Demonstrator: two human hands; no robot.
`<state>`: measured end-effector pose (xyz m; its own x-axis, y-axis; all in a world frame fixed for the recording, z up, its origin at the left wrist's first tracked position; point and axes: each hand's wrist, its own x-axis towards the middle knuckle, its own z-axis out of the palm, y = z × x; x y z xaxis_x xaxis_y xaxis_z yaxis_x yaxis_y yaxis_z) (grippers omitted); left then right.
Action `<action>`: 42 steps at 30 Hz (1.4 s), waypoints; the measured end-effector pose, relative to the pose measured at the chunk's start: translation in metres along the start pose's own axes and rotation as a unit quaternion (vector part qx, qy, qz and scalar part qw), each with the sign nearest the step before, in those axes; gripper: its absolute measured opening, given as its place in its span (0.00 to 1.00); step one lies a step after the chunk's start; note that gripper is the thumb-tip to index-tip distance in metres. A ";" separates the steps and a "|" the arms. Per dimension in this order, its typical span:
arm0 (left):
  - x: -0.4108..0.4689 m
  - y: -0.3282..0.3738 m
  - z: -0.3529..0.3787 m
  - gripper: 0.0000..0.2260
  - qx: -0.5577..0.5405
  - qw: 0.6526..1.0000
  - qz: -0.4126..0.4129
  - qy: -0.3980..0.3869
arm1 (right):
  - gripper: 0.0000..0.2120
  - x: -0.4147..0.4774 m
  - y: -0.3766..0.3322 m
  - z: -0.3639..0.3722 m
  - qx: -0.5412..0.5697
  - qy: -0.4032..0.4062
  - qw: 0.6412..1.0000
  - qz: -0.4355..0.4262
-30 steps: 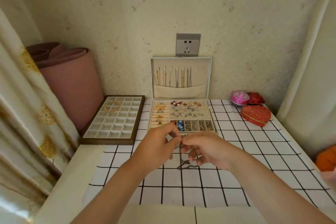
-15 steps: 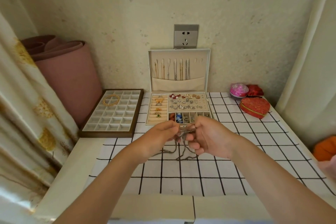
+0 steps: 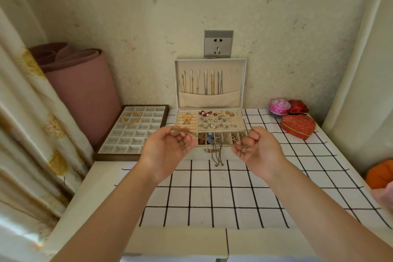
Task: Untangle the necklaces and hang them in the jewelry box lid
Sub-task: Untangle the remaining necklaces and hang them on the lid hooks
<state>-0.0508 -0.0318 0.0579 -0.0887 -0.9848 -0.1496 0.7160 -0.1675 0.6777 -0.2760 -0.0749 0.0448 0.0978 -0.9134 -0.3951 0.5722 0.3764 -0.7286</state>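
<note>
A thin silver necklace [image 3: 216, 156] stretches between both hands, its middle drooping in a loop in front of the jewelry box. My left hand [image 3: 168, 147] pinches one end, my right hand [image 3: 256, 148] pinches the other. They are held apart above the checked cloth. Behind them stands the open white jewelry box [image 3: 209, 127]. Its upright lid [image 3: 240, 83] carries several necklaces on hooks, with two hooks at the right bare. The tray below holds rings, earrings and small charms.
A brown tray of white compartments [image 3: 119, 144] with a gold bangle lies at the left. A rolled pink mat leans in the left corner. A red heart box [image 3: 297, 126], a pink ball and a red pouch sit at the right. Curtains hang on both sides.
My hands have drawn apart from each other and risen a little. The necklace, bunched between them before, is now pulled out into a long strand with a hanging loop.
</note>
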 end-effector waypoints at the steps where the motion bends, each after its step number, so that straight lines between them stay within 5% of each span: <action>1: 0.000 0.002 0.000 0.12 -0.016 1.000 0.010 0.005 | 0.21 0.000 -0.001 0.000 0.010 0.017 1.000 -0.011; 4: 0.000 0.010 -0.002 0.15 -0.030 0.998 0.032 0.042 | 0.18 -0.001 -0.005 -0.002 0.047 0.038 0.998 -0.012; 6: -0.001 0.016 -0.005 0.18 0.056 0.993 0.034 0.100 | 0.15 -0.001 -0.007 -0.004 0.026 0.036 0.999 -0.009; 10: -0.004 0.031 -0.009 0.19 0.280 0.951 0.001 0.129 | 0.11 0.000 -0.012 -0.007 -0.190 0.093 0.976 -0.055; 12: -0.005 0.036 -0.012 0.18 0.464 0.875 -0.039 0.135 | 0.11 -0.001 -0.013 -0.006 -0.262 0.143 0.950 -0.090; 17: -0.005 0.031 -0.043 0.15 0.792 0.581 -0.137 0.126 | 0.12 -0.003 -0.012 -0.008 -0.368 0.213 0.883 -0.201; 19: -0.006 0.030 -0.049 0.13 0.822 0.536 -0.163 0.104 | 0.13 -0.005 -0.012 -0.007 -0.385 0.200 0.874 -0.219; 22: -0.009 0.025 -0.041 0.15 0.812 0.554 -0.176 0.059 | 0.11 -0.007 -0.012 -0.002 -0.428 0.093 0.875 -0.206; 26: -0.017 0.018 -0.015 0.08 0.807 0.567 -0.165 0.001 | 0.13 -0.020 -0.009 0.004 -0.525 -0.093 0.828 -0.175; 30: -0.012 0.006 0.011 0.05 0.753 0.657 0.021 -0.029 | 0.10 -0.028 -0.009 0.009 -0.595 -0.167 0.767 -0.173; 32: -0.007 -0.007 0.025 0.10 0.668 0.734 0.109 -0.056 | 0.11 -0.030 -0.011 0.012 -0.604 -0.188 0.755 -0.174; 35: -0.003 -0.025 0.046 0.18 0.548 0.821 0.100 -0.123 | 0.13 -0.032 -0.015 0.016 -0.607 -0.195 0.742 -0.206; 40: 0.003 -0.026 0.054 0.07 0.535 0.837 0.007 -0.115 | 0.12 -0.031 -0.024 0.016 -0.587 -0.149 0.755 -0.249; 42: 0.005 -0.020 0.055 0.10 0.554 0.825 -0.007 -0.109 | 0.10 -0.030 -0.028 0.014 -0.573 -0.149 0.766 -0.249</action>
<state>-0.1039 -0.0364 0.0830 -0.3013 -0.9470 -0.1117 -0.3476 0.0000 0.9377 -0.2837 -0.0607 0.0848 0.3792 -0.9184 0.1129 -0.4755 -0.2980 -0.8277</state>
